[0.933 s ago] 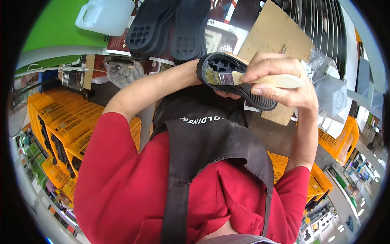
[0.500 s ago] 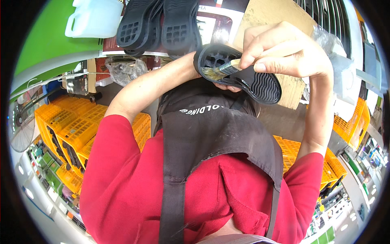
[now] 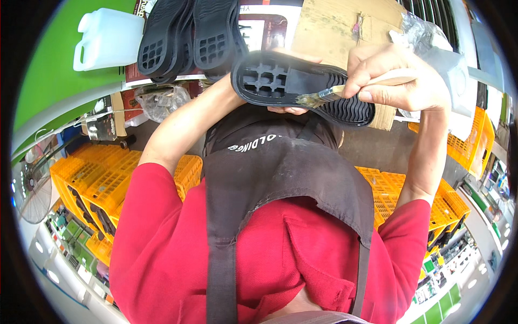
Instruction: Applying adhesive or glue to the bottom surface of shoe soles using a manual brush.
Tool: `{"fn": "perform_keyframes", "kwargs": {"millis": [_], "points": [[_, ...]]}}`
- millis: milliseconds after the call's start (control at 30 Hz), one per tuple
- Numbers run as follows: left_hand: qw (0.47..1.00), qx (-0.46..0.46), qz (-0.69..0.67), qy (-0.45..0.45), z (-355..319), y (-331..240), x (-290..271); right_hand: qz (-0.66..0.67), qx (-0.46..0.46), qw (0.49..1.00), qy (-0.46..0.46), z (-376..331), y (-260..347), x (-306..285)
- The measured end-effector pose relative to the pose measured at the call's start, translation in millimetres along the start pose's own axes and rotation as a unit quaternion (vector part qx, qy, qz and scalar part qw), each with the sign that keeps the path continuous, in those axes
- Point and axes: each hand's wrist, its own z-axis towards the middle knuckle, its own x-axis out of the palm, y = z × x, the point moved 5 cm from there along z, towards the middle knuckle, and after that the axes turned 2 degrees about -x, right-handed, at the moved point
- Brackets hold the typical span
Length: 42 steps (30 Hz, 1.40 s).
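Note:
A black shoe sole [image 3: 294, 81] lies across my left hand [image 3: 288, 110], which grips it from beneath. Most of that hand is hidden under the sole; some fingers show at its near edge. The sole's inner face is up, with a grid of square hollows at the left end and wavy ridges at the right. My right hand [image 3: 396, 81] pinches the pale wooden handle of a flat paintbrush [image 3: 326, 97]. The brush's bristles touch the sole's near edge around its middle.
Several black soles [image 3: 216, 43] stand in stacks beyond my left forearm, near a white plastic jug [image 3: 110, 40]. Stained cardboard [image 3: 334, 32] covers the table at the back. Crumpled clear plastic [image 3: 162, 102] lies at the left. Yellow crates [image 3: 116, 178] stand on both sides of me.
The brush has moved from the gridded end to the near edge at mid-length. My left hand has shifted the sole left and turned it more level, facing up more fully.

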Motion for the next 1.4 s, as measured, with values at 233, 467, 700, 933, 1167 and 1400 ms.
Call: {"fn": "perform_keyframes", "kwargs": {"millis": [233, 467, 700, 933, 1167, 1400], "points": [[0.992, 0.004, -0.028, 0.122, -1, -7, 1, -0.024, 0.028, 0.999, -0.039, -30, -15, 1], [0.982, 0.124, -0.049, 0.136, -13, -21, 11, -0.167, 0.038, 0.983, -0.071, -57, 16, -24], [0.873, 0.436, 0.202, -0.088, -37, -40, 26, -0.168, -0.116, 0.882, -0.424, -90, 27, -19], [0.780, 0.538, 0.270, -0.170, -44, -52, 56, -0.278, -0.204, 0.735, -0.584, -70, 28, 38], [0.689, 0.618, 0.348, -0.150, -40, -55, 58, -0.333, -0.171, 0.706, -0.602, -32, 37, 49], [0.674, 0.663, 0.295, -0.139, -33, -51, 59, -0.318, -0.163, 0.730, -0.582, -3, 43, 60]]}}
